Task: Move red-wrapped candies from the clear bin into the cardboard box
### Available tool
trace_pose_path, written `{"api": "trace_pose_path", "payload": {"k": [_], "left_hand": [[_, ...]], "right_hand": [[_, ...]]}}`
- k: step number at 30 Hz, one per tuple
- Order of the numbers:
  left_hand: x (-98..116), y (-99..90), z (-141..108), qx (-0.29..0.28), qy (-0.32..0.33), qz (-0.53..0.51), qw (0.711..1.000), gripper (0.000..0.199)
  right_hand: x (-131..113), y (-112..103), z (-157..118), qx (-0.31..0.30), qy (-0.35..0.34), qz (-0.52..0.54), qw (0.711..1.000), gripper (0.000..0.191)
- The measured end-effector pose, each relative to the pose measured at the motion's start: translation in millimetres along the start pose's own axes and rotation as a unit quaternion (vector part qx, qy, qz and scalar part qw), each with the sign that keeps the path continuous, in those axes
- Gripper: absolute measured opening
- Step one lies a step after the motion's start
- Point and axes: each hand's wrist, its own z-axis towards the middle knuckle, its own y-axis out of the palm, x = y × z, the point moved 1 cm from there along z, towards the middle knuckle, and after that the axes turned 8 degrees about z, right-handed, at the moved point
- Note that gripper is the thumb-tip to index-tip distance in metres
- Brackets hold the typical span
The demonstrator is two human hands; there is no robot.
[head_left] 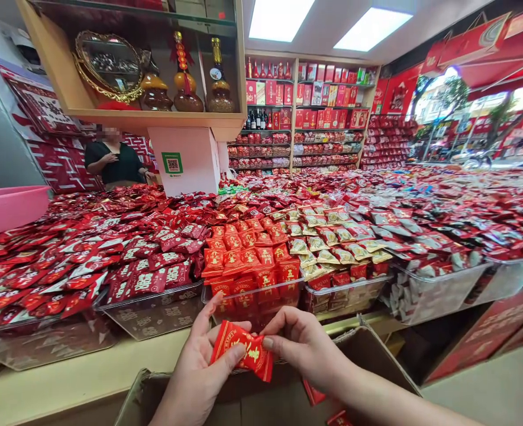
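A red candy packet [249, 352] with gold lettering is held between my hands, low in the middle of the view. My left hand [202, 364] grips its left end, thumb across the front and the index finger raised. The thumb and index finger of my right hand [303, 343] pinch its right end. Just beyond my hands stands a clear plastic bin [261, 296] heaped with like red packets [232, 257] in rows. Below my hands is an open cardboard box [372, 349], with a few red packets [313, 393] partly visible inside.
Clear bins of wrapped candy line the counter [44, 387], with gold-and-red packets [328, 234] to the right and dark red ones [155, 266] to the left. A pink basin [10, 208] sits far left. A person [115, 157] stands behind the counter. Stocked shelves [294, 112] are at the back.
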Motion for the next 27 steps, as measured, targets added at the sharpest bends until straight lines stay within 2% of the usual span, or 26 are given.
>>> {"api": "trace_pose_path", "payload": {"k": [3, 8, 14, 18, 20, 24, 27], "left_hand": [[-1.6, -4.7, 4.3, -0.017, 0.001, 0.000, 1.000, 0.085], [-9.1, -8.7, 9.4, -0.032, -0.005, -0.034, 0.999, 0.083], [-6.4, -4.3, 6.0, -0.010, 0.003, -0.057, 0.998, 0.081], [2.4, -2.3, 1.3, 0.013, -0.011, -0.099, 0.995, 0.064], [3.8, -1.0, 0.2, 0.003, -0.018, -0.111, 0.994, 0.058], [-3.5, -0.1, 2.5, -0.013, -0.004, -0.068, 0.998, 0.074], [-10.6, -1.7, 6.6, -0.018, 0.015, -0.050, 0.998, 0.072]], "right_hand": [[1.8, -0.4, 0.3, -0.025, 0.029, 0.015, 0.999, 0.029], [4.0, 1.2, -4.3, -0.043, 0.041, -0.031, 0.998, 0.025], [-0.7, -0.9, -4.8, -0.049, -0.009, -0.113, 0.992, 0.015], [-2.2, -2.0, -3.6, -0.031, -0.043, -0.128, 0.990, 0.011], [-1.0, -1.9, -3.5, -0.022, -0.057, -0.134, 0.989, 0.010], [2.2, -1.5, -5.9, -0.026, -0.061, -0.181, 0.981, 0.012], [1.6, -0.7, -9.2, -0.057, -0.102, -0.262, 0.958, 0.010]]}}
